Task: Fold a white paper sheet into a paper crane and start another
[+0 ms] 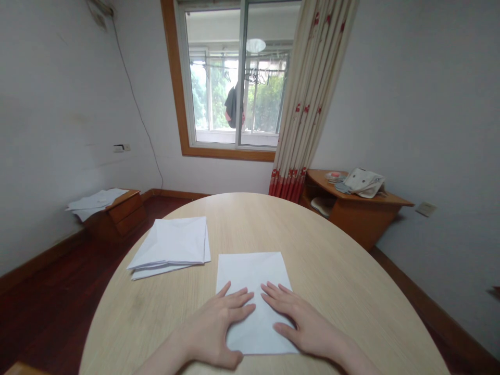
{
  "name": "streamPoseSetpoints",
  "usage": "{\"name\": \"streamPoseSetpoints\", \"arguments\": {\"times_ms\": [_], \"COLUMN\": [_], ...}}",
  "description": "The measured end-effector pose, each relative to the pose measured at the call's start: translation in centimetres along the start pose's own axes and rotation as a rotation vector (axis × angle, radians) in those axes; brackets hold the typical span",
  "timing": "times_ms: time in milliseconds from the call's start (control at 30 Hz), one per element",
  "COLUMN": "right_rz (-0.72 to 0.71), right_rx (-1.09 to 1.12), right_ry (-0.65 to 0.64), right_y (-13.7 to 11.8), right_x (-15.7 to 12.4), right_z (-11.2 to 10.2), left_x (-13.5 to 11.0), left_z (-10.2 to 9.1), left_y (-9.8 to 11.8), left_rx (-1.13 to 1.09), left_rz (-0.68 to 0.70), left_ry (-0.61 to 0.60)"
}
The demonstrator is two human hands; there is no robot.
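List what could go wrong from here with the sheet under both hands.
The white sheet lies loose on the table; it may slide or buckle under the flat left hand and right hand. The folded paper pile sits near the table's left rim; a stray arm could knock it off.

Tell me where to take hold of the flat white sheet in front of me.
I would take the sheet by its far right corner, coming in from the right with the right hand. It lies flat on the table, so only a peeled-up edge can be pinched; the left hand and right palm cover its near half, while that corner lies bare.
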State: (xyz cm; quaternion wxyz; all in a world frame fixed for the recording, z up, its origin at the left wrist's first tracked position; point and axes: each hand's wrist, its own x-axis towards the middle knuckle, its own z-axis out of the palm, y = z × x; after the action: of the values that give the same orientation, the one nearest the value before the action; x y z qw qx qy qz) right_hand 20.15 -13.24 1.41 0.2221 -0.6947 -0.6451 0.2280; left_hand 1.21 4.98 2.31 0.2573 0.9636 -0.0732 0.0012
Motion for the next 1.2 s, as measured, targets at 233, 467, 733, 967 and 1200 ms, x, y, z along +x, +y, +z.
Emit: {"name": "streamPoseSetpoints", "arguments": {"times_ms": [233,467,733,967,1200], "right_rz": [-0.021,0.001,0.032,0.042,0.067], "right_rx": [0.059,0.065,0.07,0.133,0.232], "right_ry": [0.013,0.022,0.052,0.037,-0.005], "right_y": [0.8,0.9,1.5,1.9,1.8], "right_x": [0.3,0.3,0.3,0.3,0.2], "right_z": [0.2,-0.1,-0.4,-0.7,-1.3], "left_x": [-0.1,0.0,-0.3,0.0,0.3], "left_z": [-0.2,-0.1,-0.1,0.3,1.2], "left_y": [1.4,1.0,0.1,-1.6,-2.5], "left_rx": [-0.035,0.006,-0.039,-0.079,-0.198], "left_rz": [0.091,0.058,0.117,0.058,-0.058], "left_ry": [0.04,0.023,0.095,0.221,0.281]}}
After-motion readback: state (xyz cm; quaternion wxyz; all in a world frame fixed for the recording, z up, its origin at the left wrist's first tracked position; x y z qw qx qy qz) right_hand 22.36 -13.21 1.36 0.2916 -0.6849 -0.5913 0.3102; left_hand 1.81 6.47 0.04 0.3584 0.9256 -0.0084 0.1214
